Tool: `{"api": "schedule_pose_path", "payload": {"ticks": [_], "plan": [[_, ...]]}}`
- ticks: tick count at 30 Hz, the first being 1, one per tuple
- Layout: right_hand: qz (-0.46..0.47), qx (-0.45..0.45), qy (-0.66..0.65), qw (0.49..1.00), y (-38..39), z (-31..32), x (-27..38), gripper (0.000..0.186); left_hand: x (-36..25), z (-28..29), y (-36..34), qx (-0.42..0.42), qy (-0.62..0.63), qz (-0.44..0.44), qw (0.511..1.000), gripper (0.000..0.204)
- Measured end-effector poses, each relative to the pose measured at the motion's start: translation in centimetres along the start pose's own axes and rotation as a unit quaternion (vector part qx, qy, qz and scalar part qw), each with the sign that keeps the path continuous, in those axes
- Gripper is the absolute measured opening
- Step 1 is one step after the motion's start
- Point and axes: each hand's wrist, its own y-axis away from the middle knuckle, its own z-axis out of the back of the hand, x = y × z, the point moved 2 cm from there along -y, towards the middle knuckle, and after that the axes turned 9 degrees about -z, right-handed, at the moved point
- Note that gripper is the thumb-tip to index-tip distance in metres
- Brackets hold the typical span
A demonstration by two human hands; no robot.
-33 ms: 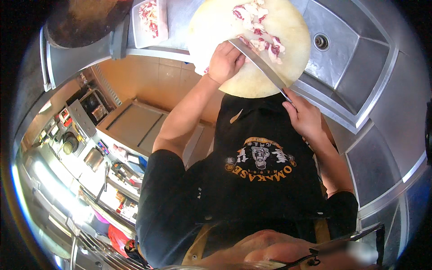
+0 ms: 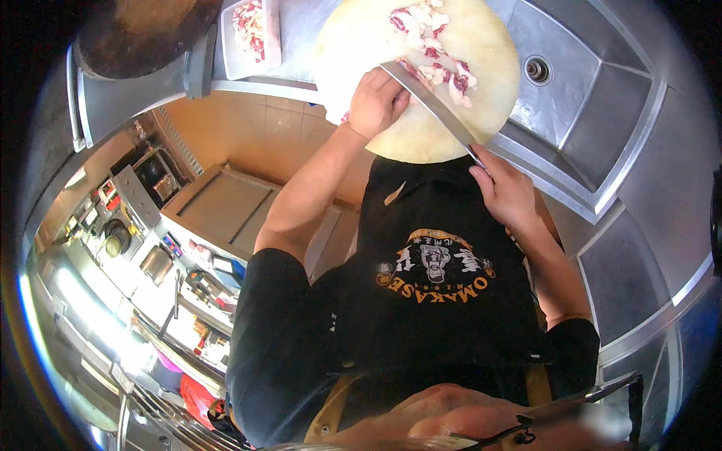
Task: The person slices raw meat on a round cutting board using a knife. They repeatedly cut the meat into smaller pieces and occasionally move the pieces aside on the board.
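My right hand [image 2: 505, 188] is closed round the handle of a long knife [image 2: 440, 111]. Its blade slants up and left across a round, pale cutting board [image 2: 489, 83], and the tip lies beside the fingers of my left hand [image 2: 376, 104]. Those fingers are curled down against the board on raw meat, mostly hidden under them and the blade. Beyond the blade, pieces of red and white raw meat [image 2: 460, 81] lie loose, with more cut meat [image 2: 406, 21] farther back. A small reddish bit shows by my left wrist.
Left of the board, a clear plastic container [image 2: 227, 49] holds cut meat on the steel counter [image 2: 297, 45]. A steel sink [image 2: 560, 98] with a drain adjoins the board on the right. A dark round object [image 2: 135, 45] stands at the far left.
The knife and my right hand have shifted very slightly up and left. My left hand and the meat look unmoved.
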Motion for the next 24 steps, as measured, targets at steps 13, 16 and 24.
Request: {"api": "schedule_pose_path", "payload": {"ticks": [13, 16, 24], "plan": [[-0.043, 0.043, -0.049, 0.997, -2.5, -1.4, -0.2, 0.041, 0.2, -0.3, -0.4, 0.004, 0.002, 0.023, 1.000, 0.029], [-0.023, 0.023, -0.034, 0.999, -1.9, -0.5, 0.3, 0.042, 0.3, -0.1, -0.3, -0.004, 0.014, 0.016, 1.000, 0.026], [0.065, -0.091, -0.165, 0.980, -20.2, -4.0, 7.6, 0.041, 0.1, -0.7, -0.4, -0.037, 0.027, 0.005, 0.999, 0.022]]}}
